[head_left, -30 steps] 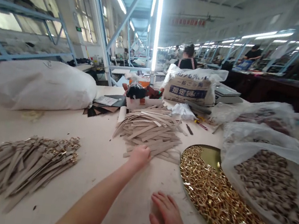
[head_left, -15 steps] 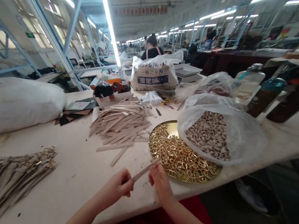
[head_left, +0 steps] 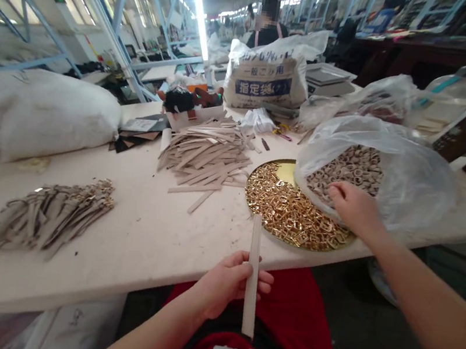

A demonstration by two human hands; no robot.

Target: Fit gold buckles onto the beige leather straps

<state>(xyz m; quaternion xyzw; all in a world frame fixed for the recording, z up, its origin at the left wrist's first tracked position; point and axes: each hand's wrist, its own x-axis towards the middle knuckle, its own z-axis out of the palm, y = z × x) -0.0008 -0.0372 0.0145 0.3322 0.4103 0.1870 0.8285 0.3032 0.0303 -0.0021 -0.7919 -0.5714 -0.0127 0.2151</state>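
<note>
A single beige strap (head_left: 252,278) is gripped upright by the left hand (head_left: 228,283) at 6 o'clock. The right hand (head_left: 354,208), at 3 o'clock, rests on the bag of loops (head_left: 352,165) (grasp unclear, possibly empty). A finished pile (head_left: 49,215) lies at 9 o'clock; many bare straps (head_left: 205,155) remain at 12.

beige strap (head_left: 252,278) | flat, narrow | upright over lap | ring bag (head_left: 393,170) | open, on table
</note>
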